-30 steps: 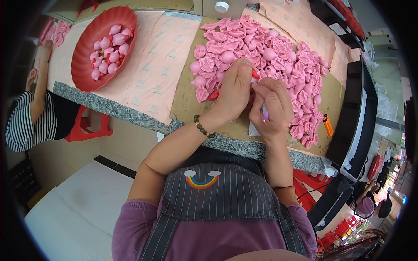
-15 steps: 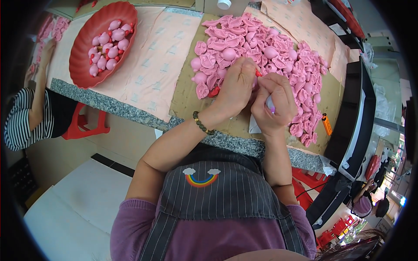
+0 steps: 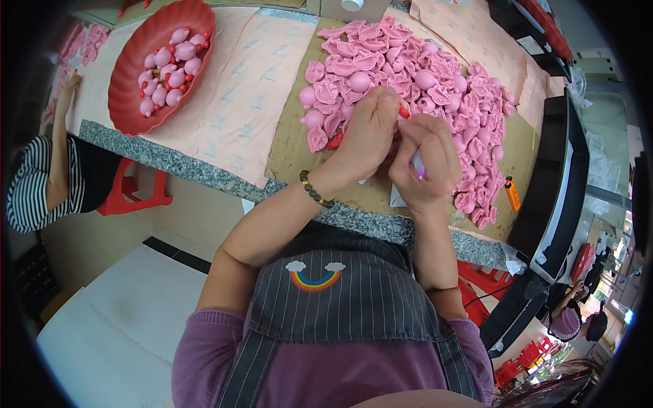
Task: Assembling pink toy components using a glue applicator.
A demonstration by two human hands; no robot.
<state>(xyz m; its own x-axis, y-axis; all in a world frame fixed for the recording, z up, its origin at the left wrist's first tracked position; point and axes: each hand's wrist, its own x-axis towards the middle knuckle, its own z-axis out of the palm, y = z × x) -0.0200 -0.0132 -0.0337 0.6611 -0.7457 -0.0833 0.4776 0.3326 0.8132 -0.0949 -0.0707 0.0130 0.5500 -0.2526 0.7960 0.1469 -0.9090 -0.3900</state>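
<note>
Fitting a small red piece onto a pink toy part, left hand & right hand pinched together w/ fingers clamped on it, just beside the pink parts pile; next prob needs firm press-in.

Single head-mounted fisheye, looking steeply down over the wearer's own chest and striped apron onto the bench. Forearms are coming in from the lower edge, both hands sitting close, near frame centre. Bench edge is bowing hard toward the rim, dark vignette ringing the corners. Far side of the bench is running along the top; floor is showing lower left. Only this one view, so nothing is overlapping.
</note>
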